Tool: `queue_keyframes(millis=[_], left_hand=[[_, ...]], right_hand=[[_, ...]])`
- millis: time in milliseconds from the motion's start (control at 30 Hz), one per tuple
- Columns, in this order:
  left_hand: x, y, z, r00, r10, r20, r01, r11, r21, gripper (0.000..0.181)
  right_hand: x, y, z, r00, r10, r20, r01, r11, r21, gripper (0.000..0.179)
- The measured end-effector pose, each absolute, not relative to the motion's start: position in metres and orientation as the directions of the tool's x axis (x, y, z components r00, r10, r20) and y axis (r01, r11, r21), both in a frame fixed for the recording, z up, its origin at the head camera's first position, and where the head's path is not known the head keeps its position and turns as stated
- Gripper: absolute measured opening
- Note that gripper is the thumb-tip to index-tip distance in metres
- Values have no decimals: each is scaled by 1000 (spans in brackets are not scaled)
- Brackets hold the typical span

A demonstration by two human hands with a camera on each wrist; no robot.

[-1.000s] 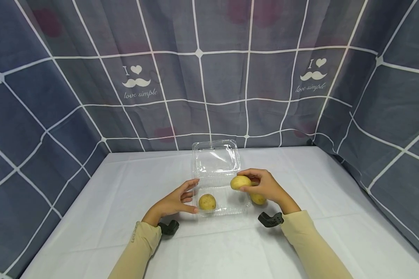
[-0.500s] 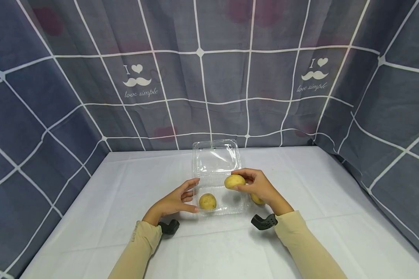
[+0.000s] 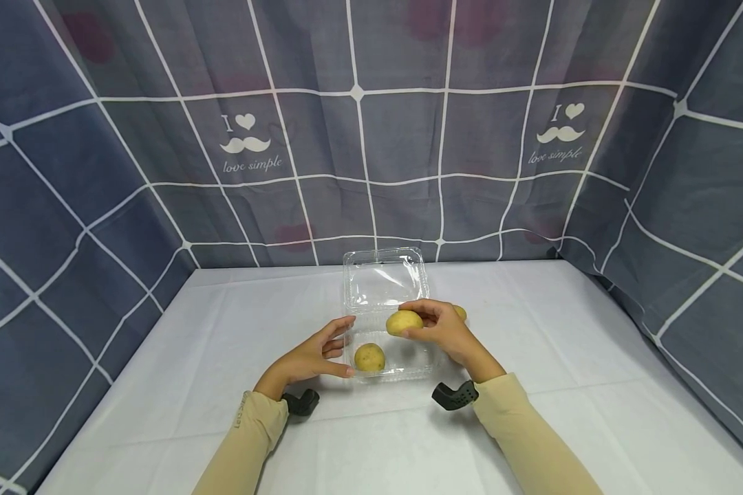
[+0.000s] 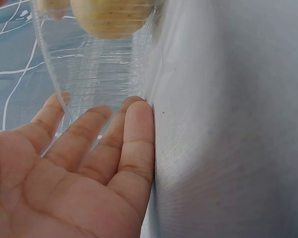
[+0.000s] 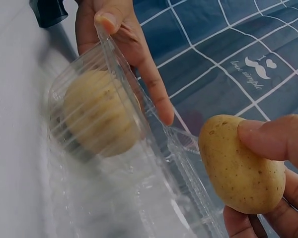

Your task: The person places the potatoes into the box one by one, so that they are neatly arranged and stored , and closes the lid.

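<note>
My right hand [image 3: 442,331] pinches a yellow potato [image 3: 404,322] between thumb and fingers, held over the clear plastic clamshell box [image 3: 402,375]. In the right wrist view the held potato [image 5: 242,166] shows small brown specks. A second potato [image 3: 369,357] lies inside the box at its left end. My left hand [image 3: 309,357] rests at the box's left side, fingers extended and thumb by the front corner. The left wrist view shows those fingertips [image 4: 139,119] against the box's ribbed wall. Partly hidden behind my right hand is another potato [image 3: 460,313].
The box's hinged lid [image 3: 386,278] stands raised toward the back. A white cloth [image 3: 272,295] covers the table. Grey-blue checked curtains [image 3: 322,137] enclose the back and both sides. Black wrist mounts [image 3: 455,396] sit below both hands.
My right hand has carried the potato leftward, from the box's right edge to over its middle. The left hand stays at the box's side.
</note>
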State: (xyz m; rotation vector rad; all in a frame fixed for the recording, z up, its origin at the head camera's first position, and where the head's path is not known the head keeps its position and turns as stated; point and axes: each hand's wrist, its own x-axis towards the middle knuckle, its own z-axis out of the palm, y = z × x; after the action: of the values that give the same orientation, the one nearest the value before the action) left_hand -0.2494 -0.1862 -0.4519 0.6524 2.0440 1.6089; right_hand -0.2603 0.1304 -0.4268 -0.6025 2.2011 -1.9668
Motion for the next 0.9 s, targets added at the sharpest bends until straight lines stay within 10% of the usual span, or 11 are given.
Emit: queue_keyframes(millis=[900], left_hand=[[-250,-186,-452,-781,622,-50,101,206,973,109]], right_hand=[[-268,103,-432,-946,-303,117,-153,98,-983,47]])
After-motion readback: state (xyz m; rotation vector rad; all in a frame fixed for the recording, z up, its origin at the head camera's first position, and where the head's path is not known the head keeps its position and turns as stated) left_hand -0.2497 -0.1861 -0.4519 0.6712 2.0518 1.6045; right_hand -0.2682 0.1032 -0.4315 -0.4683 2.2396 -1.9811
